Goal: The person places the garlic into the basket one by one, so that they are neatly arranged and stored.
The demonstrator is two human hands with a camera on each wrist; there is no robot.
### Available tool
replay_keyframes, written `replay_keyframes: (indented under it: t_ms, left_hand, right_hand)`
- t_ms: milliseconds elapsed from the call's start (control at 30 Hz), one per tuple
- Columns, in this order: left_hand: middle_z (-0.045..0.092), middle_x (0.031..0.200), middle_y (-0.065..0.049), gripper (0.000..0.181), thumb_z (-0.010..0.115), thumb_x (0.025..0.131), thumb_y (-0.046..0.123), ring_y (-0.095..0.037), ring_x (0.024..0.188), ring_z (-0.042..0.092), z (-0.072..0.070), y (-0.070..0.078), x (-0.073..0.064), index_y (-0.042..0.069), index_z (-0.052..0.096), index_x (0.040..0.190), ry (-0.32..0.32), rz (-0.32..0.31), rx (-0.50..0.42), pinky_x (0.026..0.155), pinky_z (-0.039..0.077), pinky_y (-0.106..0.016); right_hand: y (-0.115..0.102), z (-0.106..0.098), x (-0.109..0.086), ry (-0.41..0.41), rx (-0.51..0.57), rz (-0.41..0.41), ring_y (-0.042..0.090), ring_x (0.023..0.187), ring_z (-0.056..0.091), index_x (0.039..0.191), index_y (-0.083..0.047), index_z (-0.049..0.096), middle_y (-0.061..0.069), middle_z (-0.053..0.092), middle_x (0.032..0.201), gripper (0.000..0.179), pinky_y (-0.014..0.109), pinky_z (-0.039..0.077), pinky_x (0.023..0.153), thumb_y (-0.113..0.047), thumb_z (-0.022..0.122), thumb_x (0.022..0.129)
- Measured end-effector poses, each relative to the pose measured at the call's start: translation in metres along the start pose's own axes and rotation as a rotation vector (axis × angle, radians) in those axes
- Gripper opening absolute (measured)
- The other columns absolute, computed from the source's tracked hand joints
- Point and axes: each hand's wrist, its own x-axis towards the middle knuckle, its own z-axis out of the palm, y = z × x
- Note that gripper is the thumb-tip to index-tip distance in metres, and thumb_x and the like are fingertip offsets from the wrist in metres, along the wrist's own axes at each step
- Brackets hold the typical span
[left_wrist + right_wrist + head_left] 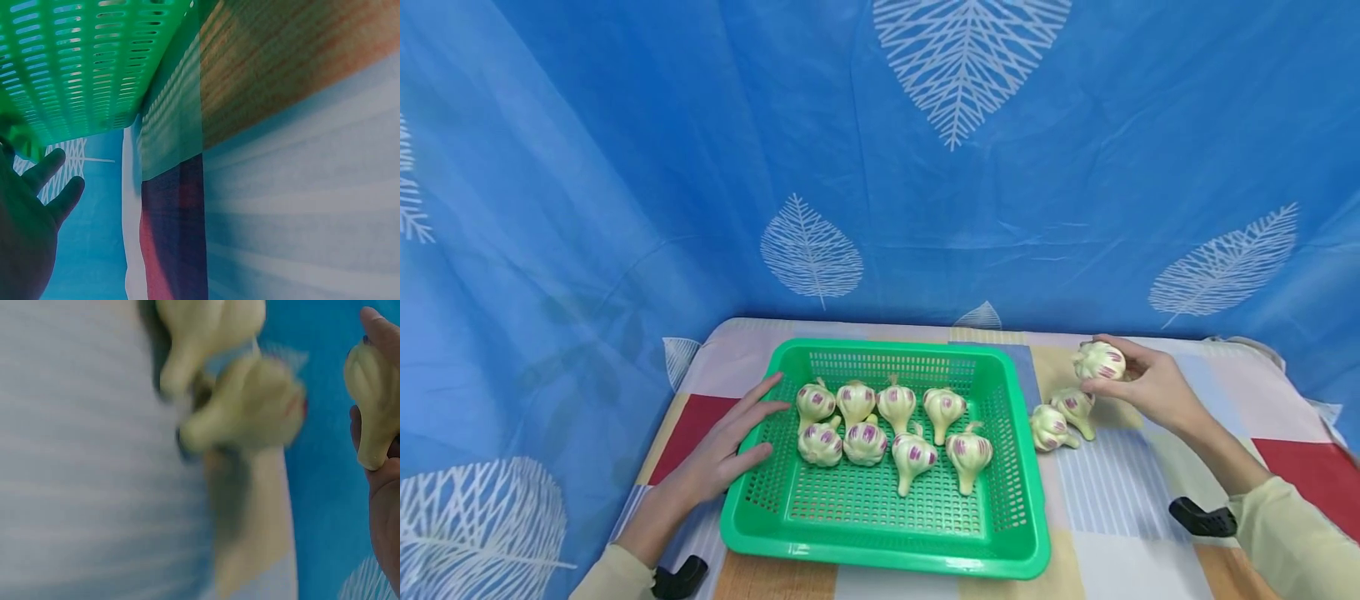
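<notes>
My right hand point(1159, 390) holds a garlic bulb point(1099, 361) between thumb and fingers, raised over the table's right side. In the right wrist view the held bulb point(370, 387) shows its pale stem pointing down toward the palm. Two more bulbs lie just below that hand, one garlic bulb point(1051, 428) beside the basket and another garlic bulb point(1074, 407) against it. A green plastic basket point(880, 559) holds several bulbs in two rows, among them a garlic bulb point(969, 454) at the front right. Along the basket's left rim rests my left hand point(718, 450), fingers extended and spread.
A patchwork-patterned cloth point(1120, 483) covers the table. Behind and to the left hangs a blue curtain point(1000, 233) with white leaf prints, close to the table's back edge. A black wrist device point(1202, 517) sits at my right sleeve, another black device point(681, 577) at my left.
</notes>
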Motion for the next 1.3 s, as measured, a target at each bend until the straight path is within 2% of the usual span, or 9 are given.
replay_keyframes:
  t_ms: [133, 267, 467, 667, 800, 1000, 1300]
  left_hand:
    - [0.016, 0.155, -0.004, 0.054, 0.062, 0.083, 0.015, -0.023, 0.140, 0.018, 0.000, -0.001, 0.000, 0.014, 0.048, 0.135, -0.002, -0.004, -0.009, 0.095, 0.034, -0.062]
    - [0.015, 0.155, -0.002, 0.054, 0.062, 0.083, 0.014, -0.023, 0.140, 0.018, 0.000, -0.002, -0.002, 0.014, 0.047, 0.135, -0.010, -0.012, -0.024, 0.095, 0.035, -0.061]
    - [0.016, 0.155, -0.003, 0.054, 0.062, 0.082, 0.014, -0.023, 0.140, 0.018, 0.000, -0.001, -0.002, 0.012, 0.048, 0.134, -0.007, -0.001, -0.030, 0.095, 0.035, -0.061]
    - [0.016, 0.155, -0.003, 0.054, 0.062, 0.083, 0.014, -0.023, 0.139, 0.018, 0.001, -0.001, -0.001, 0.013, 0.047, 0.135, -0.001, 0.004, -0.020, 0.093, 0.038, -0.060]
    - [0.017, 0.155, -0.005, 0.053, 0.061, 0.083, 0.015, -0.024, 0.139, 0.019, 0.002, -0.002, 0.000, 0.012, 0.048, 0.134, 0.008, 0.014, -0.009, 0.093, 0.037, -0.061]
    - [0.016, 0.155, -0.003, 0.052, 0.061, 0.083, 0.014, -0.023, 0.139, 0.018, 0.002, -0.001, -0.003, 0.014, 0.049, 0.133, 0.009, 0.000, -0.005, 0.096, 0.033, -0.062]
    - [0.016, 0.155, -0.004, 0.051, 0.060, 0.084, 0.014, -0.023, 0.140, 0.018, 0.005, 0.000, -0.003, 0.014, 0.048, 0.134, 0.010, 0.009, 0.003, 0.097, 0.031, -0.063]
  right_hand:
    - [-0.031, 0.010, -0.001, -0.065, 0.090, -0.064, 0.005, 0.095, 0.060, 0.136, -0.013, 0.049, -0.009, 0.056, 0.122, 0.067, 0.019, 0.050, 0.068, -0.008, 0.078, 0.076]
    - [-0.063, 0.019, -0.003, -0.143, 0.206, -0.080, 0.012, 0.092, 0.062, 0.135, -0.010, 0.049, -0.004, 0.057, 0.123, 0.067, 0.026, 0.053, 0.066, -0.002, 0.077, 0.074]
    - [-0.093, 0.037, -0.005, -0.246, 0.239, -0.094, 0.017, 0.084, 0.065, 0.134, -0.009, 0.051, 0.004, 0.062, 0.114, 0.069, 0.030, 0.054, 0.063, -0.007, 0.080, 0.071]
    - [-0.119, 0.059, -0.003, -0.373, 0.302, -0.077, 0.020, 0.090, 0.064, 0.134, -0.003, 0.050, 0.009, 0.063, 0.111, 0.075, 0.031, 0.054, 0.071, -0.012, 0.083, 0.068]
    - [-0.136, 0.078, 0.001, -0.441, 0.280, -0.081, 0.021, 0.093, 0.064, 0.132, -0.004, 0.051, 0.006, 0.064, 0.112, 0.078, 0.032, 0.054, 0.073, -0.019, 0.086, 0.065]
    - [-0.153, 0.114, 0.005, -0.564, 0.253, -0.113, 0.017, 0.085, 0.065, 0.135, -0.008, 0.049, 0.001, 0.065, 0.110, 0.083, 0.034, 0.055, 0.067, -0.030, 0.086, 0.065]
    - [-0.170, 0.164, 0.014, -0.698, 0.198, -0.228, 0.010, 0.078, 0.064, 0.136, -0.011, 0.049, -0.007, 0.065, 0.101, 0.082, 0.030, 0.054, 0.062, -0.039, 0.082, 0.067]
